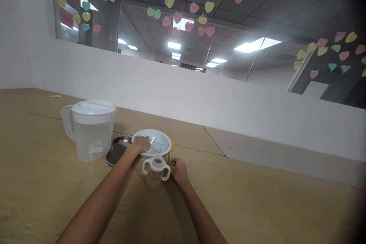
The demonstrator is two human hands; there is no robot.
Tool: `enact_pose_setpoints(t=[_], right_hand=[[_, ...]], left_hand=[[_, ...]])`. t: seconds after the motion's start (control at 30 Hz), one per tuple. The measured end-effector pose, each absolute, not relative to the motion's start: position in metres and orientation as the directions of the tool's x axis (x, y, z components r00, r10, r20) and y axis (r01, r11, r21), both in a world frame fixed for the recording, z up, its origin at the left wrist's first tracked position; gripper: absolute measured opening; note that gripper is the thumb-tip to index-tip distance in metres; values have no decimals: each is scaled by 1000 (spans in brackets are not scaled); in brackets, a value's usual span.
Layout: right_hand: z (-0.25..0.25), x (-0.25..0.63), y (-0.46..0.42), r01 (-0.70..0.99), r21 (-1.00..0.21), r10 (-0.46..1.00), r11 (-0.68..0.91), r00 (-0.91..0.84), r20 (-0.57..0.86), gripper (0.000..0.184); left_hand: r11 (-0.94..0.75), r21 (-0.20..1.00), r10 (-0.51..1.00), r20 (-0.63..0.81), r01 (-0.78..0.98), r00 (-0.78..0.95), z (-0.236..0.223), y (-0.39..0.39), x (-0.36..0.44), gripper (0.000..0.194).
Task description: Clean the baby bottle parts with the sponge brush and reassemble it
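My left hand [142, 143] reaches over the left side of a white plate [164, 138]. Its fingers are curled down inside the rim, and what they hold is hidden. Small pale, clear-looking pieces [156, 150] lie in the plate near the fingertips. My right hand [179, 170] is closed on a thin green stick [169, 156], which stands upright by the plate's right edge. A yellow piece [172, 144] shows just above the stick; whether they are joined I cannot tell. Between my hands stands a clear two-handled baby bottle [154, 175], uncapped, close to my right fingers.
A large translucent pitcher [93, 137] with a white lid stands on the left. Beside it is a round metal tray [117, 148], partly behind my left forearm. The wooden table [243, 202] meets a white wall [171, 91] with windows above.
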State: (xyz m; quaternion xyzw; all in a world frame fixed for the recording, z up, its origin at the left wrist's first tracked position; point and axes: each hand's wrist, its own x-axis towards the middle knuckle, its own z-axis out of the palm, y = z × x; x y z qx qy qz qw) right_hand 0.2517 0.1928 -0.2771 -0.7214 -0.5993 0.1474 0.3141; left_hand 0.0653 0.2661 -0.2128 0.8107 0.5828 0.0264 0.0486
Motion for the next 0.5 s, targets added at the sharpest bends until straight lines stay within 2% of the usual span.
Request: enact_pose_setpoints(t=[0.2,0.5], right_hand=[[-280,256,198,732,-672,952,-111,272,139,15],[-284,258,200,711,-692,953,-126,281,115,21]], left_hand=[[-332,127,943,5,935,334,-216,268,66,45],[-297,159,951,-37,942,306,-214,267,66,39]])
